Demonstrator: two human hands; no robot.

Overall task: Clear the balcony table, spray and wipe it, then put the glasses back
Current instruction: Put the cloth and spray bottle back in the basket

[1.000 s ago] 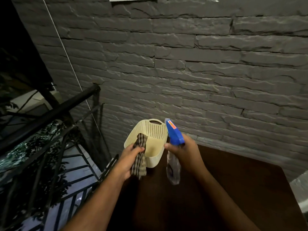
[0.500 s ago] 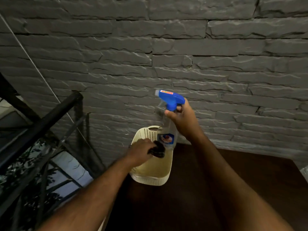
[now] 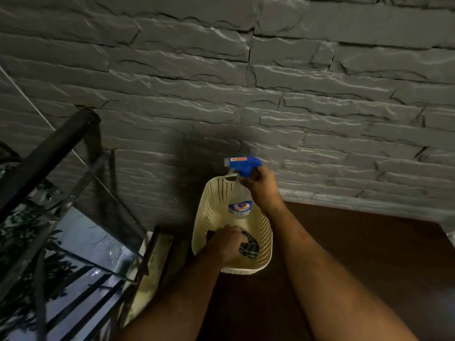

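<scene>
A cream perforated basket [image 3: 211, 207] stands at the far left corner of the dark brown table [image 3: 369, 254]. My right hand [image 3: 262, 187] grips the neck of a clear spray bottle [image 3: 240, 205] with a blue trigger head, held upright with its base inside the basket. My left hand [image 3: 227, 244] reaches into the basket and holds a dark checked cloth [image 3: 250, 248] bunched near the basket's floor. No glasses are in view.
A grey stone wall [image 3: 246, 94] runs right behind the table. A black metal railing [image 3: 49, 153] slants along the left, with a drop and foliage beyond it. The table's right edge lies near the frame's right side.
Both hands have come down into the basket. The cloth went from hanging outside its rim to inside, and the spray bottle turned upright and sank into the basket. The view tilted downward.
</scene>
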